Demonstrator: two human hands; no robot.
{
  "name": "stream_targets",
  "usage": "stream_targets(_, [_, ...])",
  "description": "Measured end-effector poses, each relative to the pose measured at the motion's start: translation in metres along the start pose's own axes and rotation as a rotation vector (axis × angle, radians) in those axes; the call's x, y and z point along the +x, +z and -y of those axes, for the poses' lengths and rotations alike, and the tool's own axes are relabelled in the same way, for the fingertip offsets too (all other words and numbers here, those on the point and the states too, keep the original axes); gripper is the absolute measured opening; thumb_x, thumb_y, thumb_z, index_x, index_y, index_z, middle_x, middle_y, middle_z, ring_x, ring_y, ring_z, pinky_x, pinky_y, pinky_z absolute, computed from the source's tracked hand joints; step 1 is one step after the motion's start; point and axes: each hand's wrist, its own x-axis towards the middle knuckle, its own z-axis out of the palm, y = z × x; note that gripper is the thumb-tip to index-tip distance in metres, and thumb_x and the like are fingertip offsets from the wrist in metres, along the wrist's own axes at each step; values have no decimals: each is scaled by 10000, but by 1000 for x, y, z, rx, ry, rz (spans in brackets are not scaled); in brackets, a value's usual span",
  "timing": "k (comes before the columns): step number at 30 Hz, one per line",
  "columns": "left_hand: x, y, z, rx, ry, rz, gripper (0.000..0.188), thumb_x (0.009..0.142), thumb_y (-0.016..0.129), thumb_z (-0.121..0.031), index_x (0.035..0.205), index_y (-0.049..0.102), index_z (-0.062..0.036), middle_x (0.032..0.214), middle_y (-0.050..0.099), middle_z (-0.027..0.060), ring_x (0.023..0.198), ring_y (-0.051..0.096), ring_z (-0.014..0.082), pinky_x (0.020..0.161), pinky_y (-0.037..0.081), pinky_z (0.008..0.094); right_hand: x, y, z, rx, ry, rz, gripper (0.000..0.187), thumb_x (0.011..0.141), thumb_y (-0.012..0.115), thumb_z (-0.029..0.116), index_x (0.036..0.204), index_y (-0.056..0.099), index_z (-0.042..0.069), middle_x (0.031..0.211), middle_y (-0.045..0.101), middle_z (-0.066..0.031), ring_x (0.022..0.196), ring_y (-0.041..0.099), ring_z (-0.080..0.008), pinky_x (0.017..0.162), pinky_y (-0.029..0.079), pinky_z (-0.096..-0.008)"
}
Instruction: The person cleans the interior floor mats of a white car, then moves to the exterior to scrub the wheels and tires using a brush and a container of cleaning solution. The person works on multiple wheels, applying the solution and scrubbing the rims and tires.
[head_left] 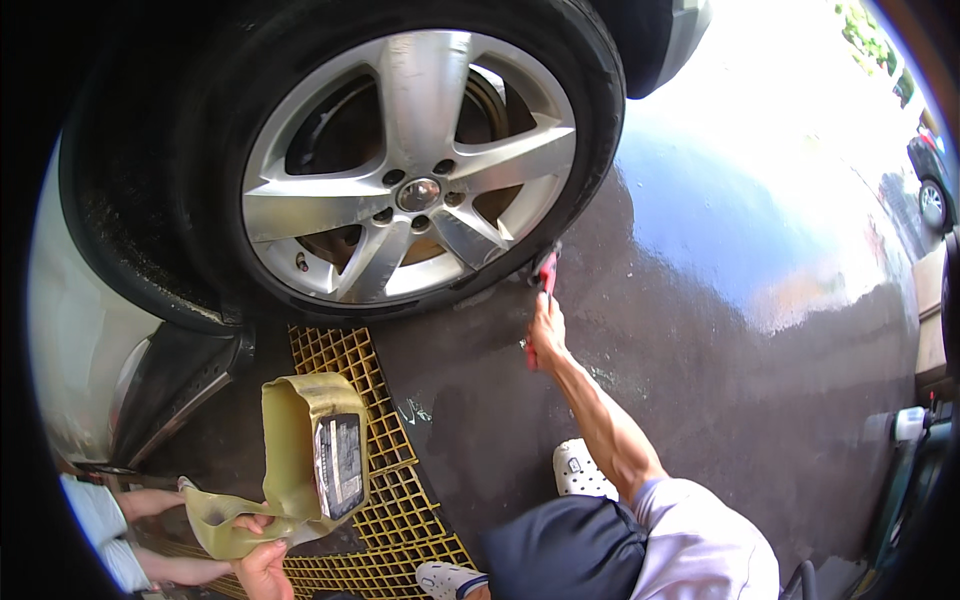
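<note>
My right hand [546,328] is closed round the handle of a red brush [548,270]. Its head is at the lower edge of a black tyre [600,150], which partly hides the bristles. Inside the tyre sits a silver spoked wheel [415,110] with a round centre cap. Down at the lower left, my left hand [262,568] grips a yellowish plastic jug [285,440] that has been cut open. The jug has a dark label on its side, and what it contains cannot be made out.
Yellow floor grating [395,440] runs beneath the jug. Wet dark floor [680,370] spreads to the right, with bright glare. Another person's legs [165,570] show at the lower left. My white clogs [582,470] stand below the wheel. A parked car [932,185] is far right.
</note>
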Motion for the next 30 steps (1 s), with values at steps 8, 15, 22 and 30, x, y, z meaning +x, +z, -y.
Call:
stream_targets(8, [2, -38, 20, 20, -104, 14, 293, 724, 620, 7, 1016, 595, -17, 1207, 632, 170, 1205, 603, 318, 1052, 486, 436, -32, -37, 243, -283, -1339, -256, 514, 980, 632, 82, 1481, 515, 76, 1178, 665, -255, 770, 683, -389, 649, 552, -463])
stream_targets(15, [17, -62, 38, 130, -5, 214, 353, 824, 677, 122, 1134, 638, -41, 1191, 613, 97, 1107, 619, 293, 995, 527, 427, -13, -31, 395, -1032, -2183, -433, 667, 926, 742, 150, 1537, 491, 246, 837, 580, -104, 651, 668, -236, 529, 564, -356])
stream_targets(22, [2, -19, 15, -11, -115, 44, 411, 589, 588, -2, 990, 529, -69, 1191, 642, 202, 1234, 607, 326, 1049, 533, 491, 51, -38, 138, -727, -1310, -674, 688, 1007, 663, 223, 1588, 334, 57, 690, 630, -187, 537, 648, -388, 468, 533, -472])
stream_targets(30, [-4, -31, 18, 17, -98, 20, 400, 635, 535, 21, 1025, 518, -68, 1258, 615, 183, 1356, 536, 327, 1126, 453, 466, -46, -19, -1, -646, -506, 42, 636, 1013, 585, 251, 1571, 341, 69, 826, 697, -285, 739, 706, -469, 698, 569, -524])
